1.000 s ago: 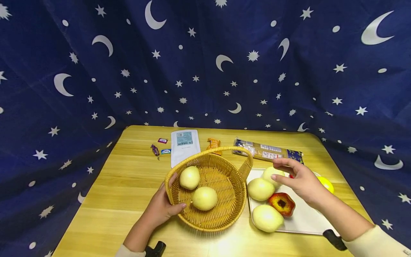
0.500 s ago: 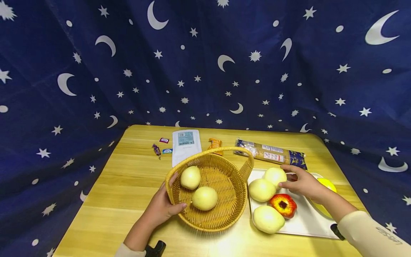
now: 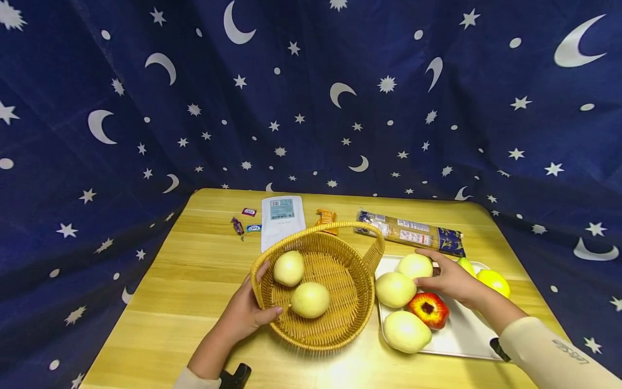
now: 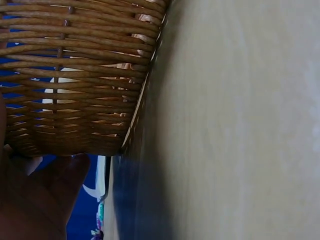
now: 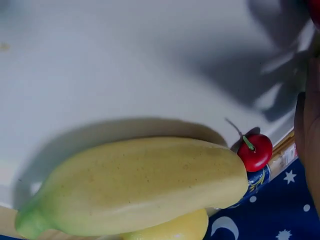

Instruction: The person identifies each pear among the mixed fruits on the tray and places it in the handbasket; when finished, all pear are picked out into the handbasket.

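My left hand (image 3: 248, 313) grips the left rim of a wicker basket (image 3: 347, 281), thumb inside and fingers round the outside. In the left wrist view its fingertips press the woven wall (image 4: 75, 100). Two pale yellow pears, a rear one (image 3: 289, 269) and a front one (image 3: 310, 300), lie in the basket. On the white tray (image 3: 466, 340), my right hand (image 3: 449, 278) holds the farthest pale pear (image 3: 414, 267) between thumb and fingers. Two more pears, one (image 3: 396, 289) touching it and one (image 3: 407, 332) nearer, lie beside a red-and-yellow fruit (image 3: 428, 310) with a dark centre.
A long yellow-green fruit (image 5: 145, 185), a red cherry (image 5: 256, 152) and a yellow lemon-like fruit (image 3: 494, 282) lie on the tray's right side. Behind stand a noodle packet (image 3: 410, 232), a white pouch (image 3: 283, 224), an orange wrapper (image 3: 326, 217) and several small sweets (image 3: 238, 227).
My right hand has come down and left onto the farthest pear, its thumb and fingers closing round it. The left hand and basket stay put.
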